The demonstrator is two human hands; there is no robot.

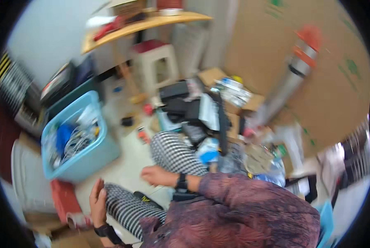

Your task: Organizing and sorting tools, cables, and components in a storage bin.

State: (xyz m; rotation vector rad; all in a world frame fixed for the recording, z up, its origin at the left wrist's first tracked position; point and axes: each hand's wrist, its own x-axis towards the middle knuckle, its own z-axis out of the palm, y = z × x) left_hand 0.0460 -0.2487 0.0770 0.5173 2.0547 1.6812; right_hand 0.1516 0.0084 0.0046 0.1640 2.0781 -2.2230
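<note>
My left hand [97, 203] is raised beside my left knee, its fingers stretched out and nothing in it. My right hand [156, 175] hovers over the gap between my legs. Its fingers curl in loosely, and I see no object in them, though the picture is blurred. A dark band circles each wrist. Beyond my left hand stands a light blue plastic tub [79, 163] holding tangled white cables [79, 140] and a blue item [65, 135]. On the floor ahead of my right hand lies a small orange-and-black object [142, 135], too smeared to name.
A heap of black boxes [178, 105], bags and packaging covers the floor past my right knee. Large cardboard sheets [259, 49] and a silver tube with an orange end [288, 82] lean at the right. A white stool [156, 66] stands under a wooden table [152, 24].
</note>
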